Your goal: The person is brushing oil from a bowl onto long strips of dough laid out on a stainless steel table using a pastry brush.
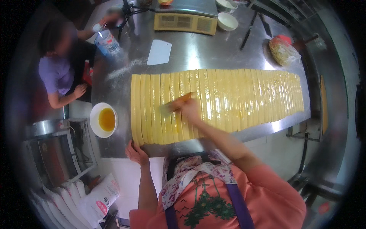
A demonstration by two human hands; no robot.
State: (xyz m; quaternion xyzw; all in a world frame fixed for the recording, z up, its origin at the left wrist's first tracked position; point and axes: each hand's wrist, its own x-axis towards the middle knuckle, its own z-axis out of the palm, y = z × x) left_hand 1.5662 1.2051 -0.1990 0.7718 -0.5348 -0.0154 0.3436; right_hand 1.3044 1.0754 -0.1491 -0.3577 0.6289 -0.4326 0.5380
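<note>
Rows of long pale-yellow dough strips (228,95) lie side by side on the steel table, their tops wet and glossy. My right hand (190,109) grips a brush (179,102) with a wooden handle, held over the left part of the strips. Motion smears the bristle end, and I cannot tell exactly where it touches. At the table's near edge, my left hand (137,152) rests beside the near end of the leftmost strips, fingers apart and holding nothing. A white bowl (93,121) of orange-yellow liquid (107,119) stands left of the dough.
Beyond the dough lie a white card-like scraper (159,52), a clear bottle (106,40) and a scale-like box (185,23). A bagged yellowish food (284,52) sits at the far right. Another person (57,72) is at the left side. White sacks (99,196) stand below.
</note>
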